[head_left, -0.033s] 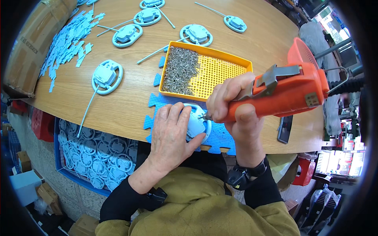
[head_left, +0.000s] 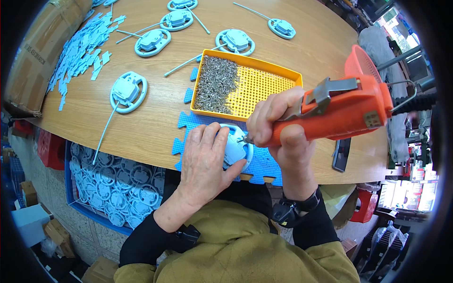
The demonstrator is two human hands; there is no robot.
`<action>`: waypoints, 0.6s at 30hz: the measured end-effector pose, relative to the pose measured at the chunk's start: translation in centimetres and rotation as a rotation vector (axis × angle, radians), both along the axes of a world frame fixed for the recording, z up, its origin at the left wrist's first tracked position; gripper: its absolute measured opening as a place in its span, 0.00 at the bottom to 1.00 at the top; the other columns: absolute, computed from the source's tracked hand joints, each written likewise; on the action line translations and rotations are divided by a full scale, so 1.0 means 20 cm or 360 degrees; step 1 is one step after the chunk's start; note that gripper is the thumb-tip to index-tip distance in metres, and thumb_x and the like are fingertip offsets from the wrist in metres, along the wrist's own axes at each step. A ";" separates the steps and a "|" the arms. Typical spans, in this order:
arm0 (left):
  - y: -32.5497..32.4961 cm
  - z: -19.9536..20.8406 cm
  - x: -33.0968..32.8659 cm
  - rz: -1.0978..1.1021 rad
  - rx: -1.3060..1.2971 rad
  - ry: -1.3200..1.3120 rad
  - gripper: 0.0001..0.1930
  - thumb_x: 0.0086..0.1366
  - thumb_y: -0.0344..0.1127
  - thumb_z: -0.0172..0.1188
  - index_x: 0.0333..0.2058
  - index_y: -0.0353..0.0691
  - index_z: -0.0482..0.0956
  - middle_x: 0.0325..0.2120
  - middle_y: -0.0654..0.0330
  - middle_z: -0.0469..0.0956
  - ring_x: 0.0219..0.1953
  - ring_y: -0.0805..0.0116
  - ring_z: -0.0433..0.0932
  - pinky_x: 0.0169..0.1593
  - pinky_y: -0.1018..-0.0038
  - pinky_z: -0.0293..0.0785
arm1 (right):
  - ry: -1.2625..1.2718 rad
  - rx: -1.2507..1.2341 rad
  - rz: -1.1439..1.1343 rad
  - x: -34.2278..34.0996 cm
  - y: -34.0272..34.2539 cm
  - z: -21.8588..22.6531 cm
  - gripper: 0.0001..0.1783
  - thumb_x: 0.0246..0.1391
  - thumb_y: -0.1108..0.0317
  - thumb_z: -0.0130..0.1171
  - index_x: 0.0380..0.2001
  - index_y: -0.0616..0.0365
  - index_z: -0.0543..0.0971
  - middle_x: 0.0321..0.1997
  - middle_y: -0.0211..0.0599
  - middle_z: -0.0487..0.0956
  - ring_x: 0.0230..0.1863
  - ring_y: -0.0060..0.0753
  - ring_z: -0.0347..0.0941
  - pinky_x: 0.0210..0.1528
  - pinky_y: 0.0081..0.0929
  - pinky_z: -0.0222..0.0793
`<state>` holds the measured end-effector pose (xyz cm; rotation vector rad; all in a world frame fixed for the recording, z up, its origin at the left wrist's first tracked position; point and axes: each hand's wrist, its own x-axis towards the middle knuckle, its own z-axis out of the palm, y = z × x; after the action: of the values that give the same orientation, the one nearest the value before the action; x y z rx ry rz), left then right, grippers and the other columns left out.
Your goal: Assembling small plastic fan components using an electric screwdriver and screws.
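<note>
My left hand (head_left: 200,162) grips a light-blue plastic toy steering wheel (head_left: 234,148) on a blue foam mat (head_left: 265,166). Its fingers lie over the left rim and the thumb is at the near right edge; part of the wheel is hidden beneath them. My right hand (head_left: 285,125) is wrapped round an orange electric screwdriver (head_left: 330,113), held nearly level. The metal bit (head_left: 246,138) meets the wheel's right side; whether a screw sits under it I cannot tell. Just beyond the mat stands a yellow tray (head_left: 269,80) with many small metal screws (head_left: 214,85) heaped on its left.
More light-blue wheels with thin rods, such as one wheel (head_left: 127,92), lie on the wooden table (head_left: 160,104). Diamond-shaped pieces (head_left: 85,47) are piled beside a cardboard box (head_left: 45,54). A blue crate (head_left: 101,219) of wheels stands below left. A phone (head_left: 341,154) and red basket (head_left: 361,63) are at right.
The rear end of the electric screwdriver has shifted very slightly. Both hands and the steering wheel otherwise look unchanged.
</note>
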<state>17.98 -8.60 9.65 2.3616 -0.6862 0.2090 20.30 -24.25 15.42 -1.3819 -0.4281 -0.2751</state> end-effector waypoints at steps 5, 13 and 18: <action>-0.02 0.02 0.02 -0.0021 -0.0018 -0.0007 0.32 0.45 0.41 0.69 0.48 0.34 0.70 0.44 0.49 0.68 0.47 0.48 0.66 0.51 0.59 0.64 | 0.0051 -0.0038 0.0035 0.01 -0.02 -0.04 0.27 0.51 0.44 0.61 0.34 0.56 0.66 0.17 0.32 0.69 0.18 0.26 0.66 0.21 0.24 0.64; 0.61 0.32 -0.12 0.0130 0.0298 0.0291 0.38 0.43 0.35 0.68 0.56 0.33 0.66 0.48 0.47 0.69 0.53 0.53 0.69 0.58 0.64 0.62 | -0.0249 0.0449 -0.0225 0.21 -0.41 0.02 0.22 0.55 0.47 0.59 0.35 0.56 0.69 0.19 0.32 0.70 0.19 0.26 0.67 0.24 0.25 0.65; 0.70 0.09 0.29 0.0629 0.0232 -0.0074 0.40 0.46 0.40 0.70 0.57 0.32 0.64 0.51 0.43 0.66 0.54 0.46 0.66 0.56 0.60 0.62 | -0.0176 0.0435 -0.0476 0.39 -0.42 -0.07 0.21 0.54 0.49 0.60 0.34 0.55 0.69 0.20 0.32 0.69 0.21 0.26 0.66 0.26 0.26 0.64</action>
<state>23.77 5.37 11.53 2.6230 -0.2545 0.3972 28.06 -32.59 14.01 -1.1619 -0.2614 -0.6349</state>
